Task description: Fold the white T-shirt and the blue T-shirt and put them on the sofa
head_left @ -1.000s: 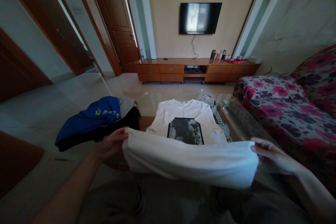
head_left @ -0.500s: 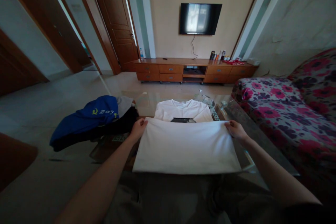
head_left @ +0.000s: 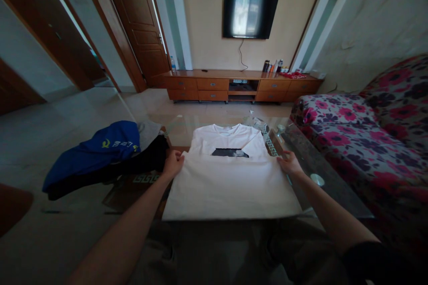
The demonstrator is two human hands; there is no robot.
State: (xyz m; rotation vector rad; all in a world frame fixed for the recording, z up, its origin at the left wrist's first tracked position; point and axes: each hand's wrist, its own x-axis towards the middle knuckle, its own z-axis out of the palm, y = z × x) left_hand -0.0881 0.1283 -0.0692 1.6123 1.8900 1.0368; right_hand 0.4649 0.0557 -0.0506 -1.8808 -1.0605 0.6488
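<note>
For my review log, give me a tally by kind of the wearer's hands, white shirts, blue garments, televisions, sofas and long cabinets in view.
Hands: 2, left hand and right hand
White shirt: 1
Blue garment: 1
Television: 1
Sofa: 1
Long cabinet: 1
Total: 7

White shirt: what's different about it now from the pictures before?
The bottom of the white shirt, held up a second ago, went forward, away from the person. Now it lies folded over the front, hiding most of the dark picture. The left hand and right hand moved forward and closer together, and are still at the fold's corners; whether they've let go is unclear. The blue cloth stayed on the left.
</note>
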